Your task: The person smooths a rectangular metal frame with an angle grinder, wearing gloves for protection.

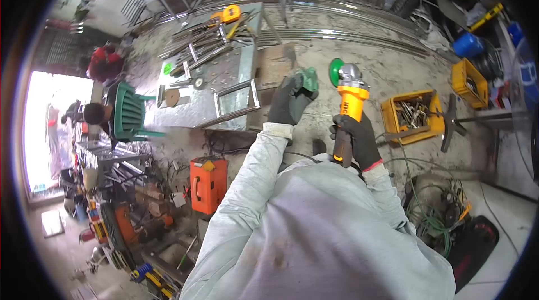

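Note:
My right hand [356,137], in a dark glove, is wrapped around the rear body of a yellow and black angle grinder [352,103]. The grinder points away from me, its green disc [336,72] facing left. My left hand [292,100], also gloved, is bent with its fingers closed around a green lump [309,79] whose kind I cannot make out. That lump is a short way left of the disc, not touching it. A welded rectangular metal frame [236,99] lies on the table's near right side, left of my left hand.
The metal-topped table [241,67] holds metal bars, a yellow tape measure [231,13] and a cutting disc [170,96]. Yellow crates [412,136] stand at right, near tangled cables [435,218]. An orange machine [208,186] stands at left, with a person by a green chair [132,110].

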### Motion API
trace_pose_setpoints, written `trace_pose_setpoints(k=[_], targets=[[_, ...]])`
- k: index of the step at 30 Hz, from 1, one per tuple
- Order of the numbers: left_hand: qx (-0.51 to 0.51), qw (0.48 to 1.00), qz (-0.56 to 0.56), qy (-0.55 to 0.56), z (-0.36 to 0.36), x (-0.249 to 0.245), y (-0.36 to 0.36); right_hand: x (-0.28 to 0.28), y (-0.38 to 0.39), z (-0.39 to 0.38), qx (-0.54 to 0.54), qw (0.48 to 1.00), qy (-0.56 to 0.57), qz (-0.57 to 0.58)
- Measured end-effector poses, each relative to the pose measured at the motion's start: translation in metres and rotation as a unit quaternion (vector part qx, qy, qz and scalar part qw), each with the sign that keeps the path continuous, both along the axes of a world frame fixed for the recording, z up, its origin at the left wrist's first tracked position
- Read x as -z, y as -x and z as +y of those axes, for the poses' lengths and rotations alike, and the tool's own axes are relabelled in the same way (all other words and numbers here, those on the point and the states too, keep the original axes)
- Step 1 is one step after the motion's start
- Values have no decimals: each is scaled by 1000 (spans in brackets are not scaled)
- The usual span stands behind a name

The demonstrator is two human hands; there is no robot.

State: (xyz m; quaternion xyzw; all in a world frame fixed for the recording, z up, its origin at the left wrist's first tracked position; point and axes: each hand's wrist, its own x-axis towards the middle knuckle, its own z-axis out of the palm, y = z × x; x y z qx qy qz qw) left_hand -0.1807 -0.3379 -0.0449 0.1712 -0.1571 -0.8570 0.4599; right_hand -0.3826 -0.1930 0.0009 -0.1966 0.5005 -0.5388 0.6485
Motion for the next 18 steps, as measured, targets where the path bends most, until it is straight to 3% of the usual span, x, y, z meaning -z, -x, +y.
trace_pose_setpoints(k=[1, 3, 8, 10, 11, 13, 18], targets=[[9, 1000, 2, -3, 2, -4, 8, -3, 0, -1, 9, 1000, -3, 2], [-107, 941, -296, 120, 4, -9, 18, -4, 0, -1, -8, 999, 0, -52], [-71, 897, -393, 189, 10, -24, 25, 5, 2, -9, -5, 998, 3, -55], [-33, 845, -486, 221, 12, -29, 27, 5, 3, -9, -11, 998, 6, -68], [-32, 845, -487, 220, 12, -22, 27, 5, 3, -9, -11, 998, 5, -68], [-105, 764, -540, 337, 10, -10, 32, 2, 3, -10, -16, 998, 8, -57], [-116, 732, -566, 361, 14, -12, 34, 2, 2, -10, -10, 999, 4, -49]])
